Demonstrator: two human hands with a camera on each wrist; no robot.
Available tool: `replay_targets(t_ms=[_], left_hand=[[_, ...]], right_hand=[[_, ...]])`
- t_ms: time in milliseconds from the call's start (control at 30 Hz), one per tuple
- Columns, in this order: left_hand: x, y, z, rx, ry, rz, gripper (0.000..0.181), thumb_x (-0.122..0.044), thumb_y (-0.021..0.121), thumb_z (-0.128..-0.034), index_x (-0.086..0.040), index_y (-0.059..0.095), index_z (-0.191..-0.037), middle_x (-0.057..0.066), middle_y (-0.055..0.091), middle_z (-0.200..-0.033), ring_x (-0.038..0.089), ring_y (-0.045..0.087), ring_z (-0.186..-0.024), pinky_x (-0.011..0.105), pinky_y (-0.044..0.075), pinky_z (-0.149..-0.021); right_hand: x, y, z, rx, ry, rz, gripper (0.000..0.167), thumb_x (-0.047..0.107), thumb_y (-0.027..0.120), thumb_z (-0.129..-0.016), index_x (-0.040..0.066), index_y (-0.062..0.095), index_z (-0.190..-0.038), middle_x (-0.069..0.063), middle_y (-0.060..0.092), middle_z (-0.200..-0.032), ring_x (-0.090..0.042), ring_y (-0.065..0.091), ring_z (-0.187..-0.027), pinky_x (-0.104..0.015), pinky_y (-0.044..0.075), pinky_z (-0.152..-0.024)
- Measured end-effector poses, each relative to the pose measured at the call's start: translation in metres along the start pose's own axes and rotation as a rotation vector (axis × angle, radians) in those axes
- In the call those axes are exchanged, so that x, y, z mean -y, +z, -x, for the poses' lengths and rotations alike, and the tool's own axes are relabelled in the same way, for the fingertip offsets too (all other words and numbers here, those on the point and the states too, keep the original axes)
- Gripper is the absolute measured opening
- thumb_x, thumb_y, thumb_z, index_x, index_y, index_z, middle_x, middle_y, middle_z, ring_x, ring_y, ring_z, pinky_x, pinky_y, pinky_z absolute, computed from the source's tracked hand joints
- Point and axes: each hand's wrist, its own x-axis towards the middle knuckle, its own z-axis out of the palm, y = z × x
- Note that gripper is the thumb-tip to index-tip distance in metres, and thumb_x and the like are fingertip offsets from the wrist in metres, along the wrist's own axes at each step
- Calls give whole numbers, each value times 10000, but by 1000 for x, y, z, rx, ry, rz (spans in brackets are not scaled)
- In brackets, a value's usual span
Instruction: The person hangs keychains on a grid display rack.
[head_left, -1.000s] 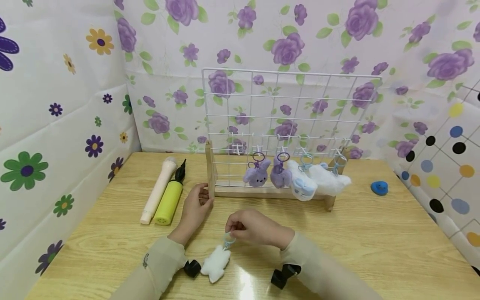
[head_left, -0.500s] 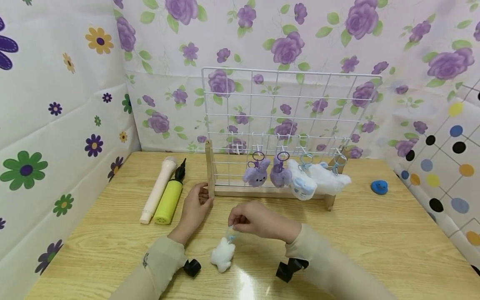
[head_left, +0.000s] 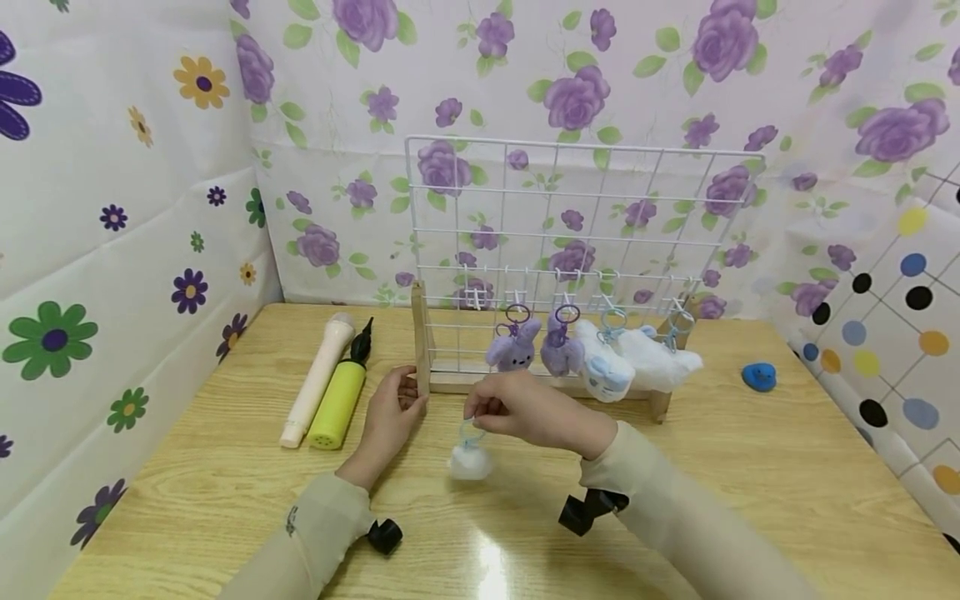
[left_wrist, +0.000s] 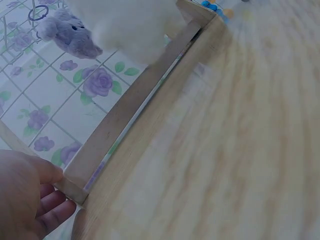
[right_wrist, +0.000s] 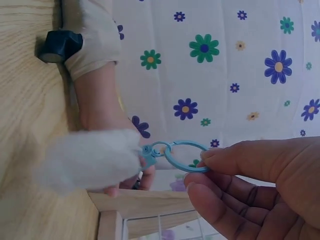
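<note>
My right hand (head_left: pixel 536 410) pinches the light-blue ring (right_wrist: pixel 174 161) of a white plush keychain (head_left: pixel 470 463) between thumb and fingertips. The plush (right_wrist: pixel 90 160) dangles above the table in front of the rack, blurred in the right wrist view. With thumb and fingers, my left hand (head_left: pixel 390 417) grips the left end of the white wire grid rack's wooden stand (head_left: pixel 419 333). Two purple plush keychains (head_left: pixel 512 357) and two white-and-blue ones (head_left: pixel 606 377) hang from the rack's hooks. At the left, a hook (head_left: pixel 474 298) carries nothing.
Left of my left hand lie a pale pink microphone-like stick (head_left: pixel 318 379) and a yellow-green hand pump (head_left: pixel 337 404) with a black nozzle. A small blue duck (head_left: pixel 759 377) sits on the table at the right. Flowered cloth (head_left: pixel 330 125) stands behind and at the sides.
My right hand has lifted the white plush keychain off the table, moving it forward and slightly right toward the rack. The left hand stays on the stand.
</note>
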Motion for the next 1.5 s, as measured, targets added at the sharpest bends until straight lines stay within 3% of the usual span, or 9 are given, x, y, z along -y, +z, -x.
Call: replay_targets(t_ms=[467, 900, 1500], left_hand=[[-1, -1, 0, 6, 3, -24, 434, -27, 648, -893, 5, 497, -1298, 171, 607, -1093, 265, 628, -963, 365, 548, -814], [0, -1, -1, 10, 5, -32, 438, -26, 650, -892, 4, 495, -1301, 169, 602, -1092, 265, 625, -957, 361, 547, -806], [0, 0, 0, 5, 17, -23, 432, -14, 654, -886, 16, 498, -1288, 177, 599, -1088, 264, 625, -954, 344, 550, -799]], right_hand=[[4, -35, -14, -38, 12, 19, 68, 80, 629, -920, 106, 692, -910, -6, 687, -864, -30, 590, -711, -166, 506, -630], [6, -69, -30, -43, 123, 22, 93, 89, 597, -941, 103, 687, -956, -56, 709, -897, -121, 651, -769, -235, 548, -686], [4, -87, -48, -133, 123, 98, 73, 60, 612, -926, 67, 680, -952, -59, 703, -906, -143, 658, -809, -254, 558, -742]])
